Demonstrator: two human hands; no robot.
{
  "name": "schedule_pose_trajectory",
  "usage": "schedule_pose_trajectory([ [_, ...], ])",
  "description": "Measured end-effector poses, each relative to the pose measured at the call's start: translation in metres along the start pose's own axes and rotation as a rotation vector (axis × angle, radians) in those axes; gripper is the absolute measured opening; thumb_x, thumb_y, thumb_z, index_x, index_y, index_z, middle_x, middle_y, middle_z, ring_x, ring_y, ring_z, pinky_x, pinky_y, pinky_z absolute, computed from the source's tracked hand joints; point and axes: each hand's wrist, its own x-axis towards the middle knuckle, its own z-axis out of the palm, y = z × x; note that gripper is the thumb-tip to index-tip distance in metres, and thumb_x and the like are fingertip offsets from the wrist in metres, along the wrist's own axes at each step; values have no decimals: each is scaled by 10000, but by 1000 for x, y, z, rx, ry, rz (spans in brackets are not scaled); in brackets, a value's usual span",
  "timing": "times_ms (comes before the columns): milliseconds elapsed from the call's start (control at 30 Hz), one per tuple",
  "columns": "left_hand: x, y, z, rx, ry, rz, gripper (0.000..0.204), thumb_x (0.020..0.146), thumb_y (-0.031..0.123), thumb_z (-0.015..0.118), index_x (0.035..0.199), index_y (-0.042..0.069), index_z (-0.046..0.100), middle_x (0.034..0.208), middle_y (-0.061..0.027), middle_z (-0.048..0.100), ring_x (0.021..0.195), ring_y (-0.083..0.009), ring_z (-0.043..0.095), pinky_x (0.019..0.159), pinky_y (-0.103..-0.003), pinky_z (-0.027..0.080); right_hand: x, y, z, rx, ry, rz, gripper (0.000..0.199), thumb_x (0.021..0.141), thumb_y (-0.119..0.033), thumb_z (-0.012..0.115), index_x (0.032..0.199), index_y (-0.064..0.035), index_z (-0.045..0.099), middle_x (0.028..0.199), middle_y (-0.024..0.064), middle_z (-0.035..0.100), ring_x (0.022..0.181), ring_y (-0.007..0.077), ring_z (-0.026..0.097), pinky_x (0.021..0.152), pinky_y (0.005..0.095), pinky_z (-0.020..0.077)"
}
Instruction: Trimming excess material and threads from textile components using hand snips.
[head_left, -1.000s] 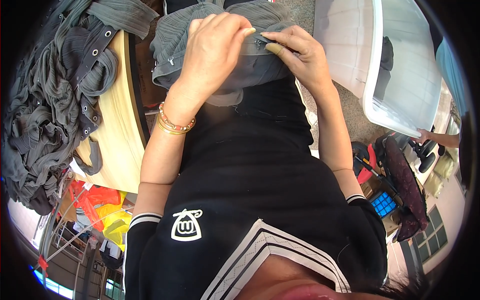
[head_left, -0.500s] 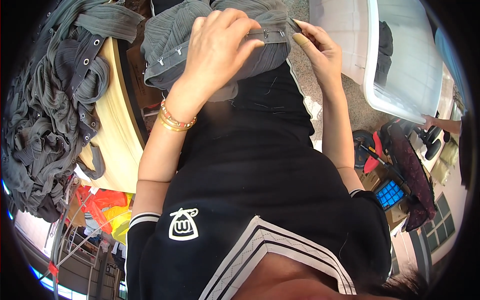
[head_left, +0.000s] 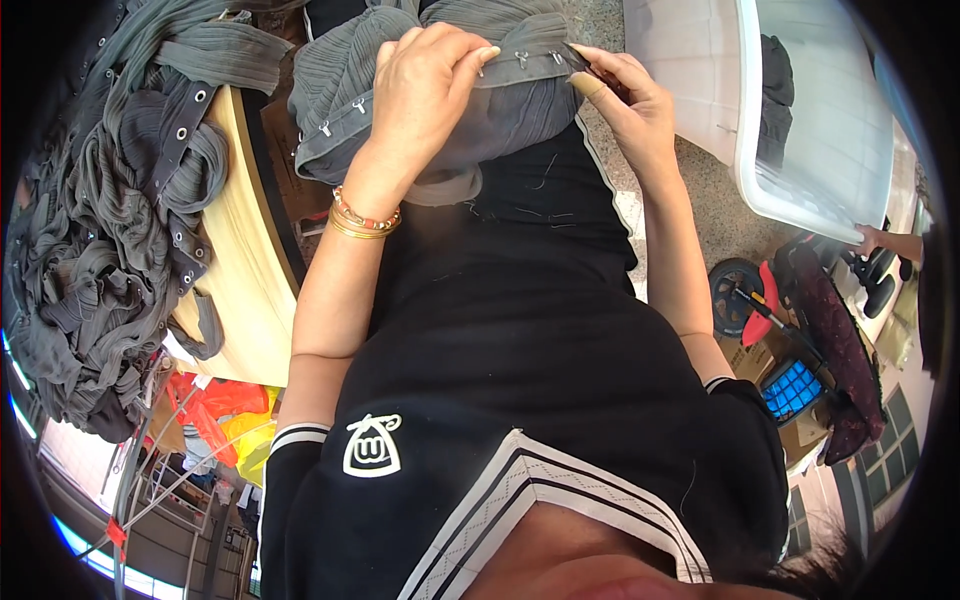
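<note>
A grey ribbed garment lies across my lap, with a row of small metal hooks along its band. My left hand is closed in a pinch on that band, thumb and forefinger beside one of the hooks. In my right hand is a small dark pointed tool, mostly hidden by the fingers. Its tip comes close to the hook at the band's right end; I cannot tell whether they touch. A tan covering wraps my right thumb.
On the left, a pale wooden tabletop carries a heap of grey garments with eyelet strips. A translucent plastic bin with dark cloth inside stands at upper right, another person's hand at its edge. Red and yellow bags hang below the table.
My left thumb and forefinger, apart before, have closed on the band a little further left. My right hand has shifted slightly down and left with the dark tool.
</note>
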Motion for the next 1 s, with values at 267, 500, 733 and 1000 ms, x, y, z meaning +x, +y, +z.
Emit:
schedule_pose_trajectory([
  [267, 2, -4, -1, -84, 2, -59, 157, 964, 236, 681, 930, 87, 718, 885, -34, 690, 881, -256, 641, 779, -393, 431, 0, 2, -3, -64, 2, -11, 302, 886, -90, 788, 1187, -89, 765, 883, -22, 590, 803, 68, 556, 723, 229, 464],
  [500, 14, 16, 0, -7, 59, 103, 95, 919, 206, 726, 922, 112, 709, 917, -37, 667, 901, -269, 626, 792, -412, 449, -1, 3, -8, -72, 50, -25, 308, 891, -113, 787, 1198, -93, 763, 885, -14, 595, 808, 78, 565, 736, 236, 470],
  [733, 21, 30, 22, 126, -87, 118, 133, 848, 202, 777, 957, 126, 776, 945, -36, 620, 945, -260, 600, 849, -417, 480, -6, 3, -12, -73, 41, -26, 314, 931, -82, 751, 1244, -50, 736, 938, -33, 577, 858, 62, 538, 758, 217, 439],
  [1000, 29, 27, 23, 119, -95, 230, 96, 896, 140, 741, 945, 57, 731, 965, -77, 649, 930, -295, 650, 822, -407, 529, -5, 12, -17, -98, 69, -51, 327, 898, -157, 790, 1218, -96, 758, 888, -29, 586, 764, 60, 528, 693, 227, 444],
])
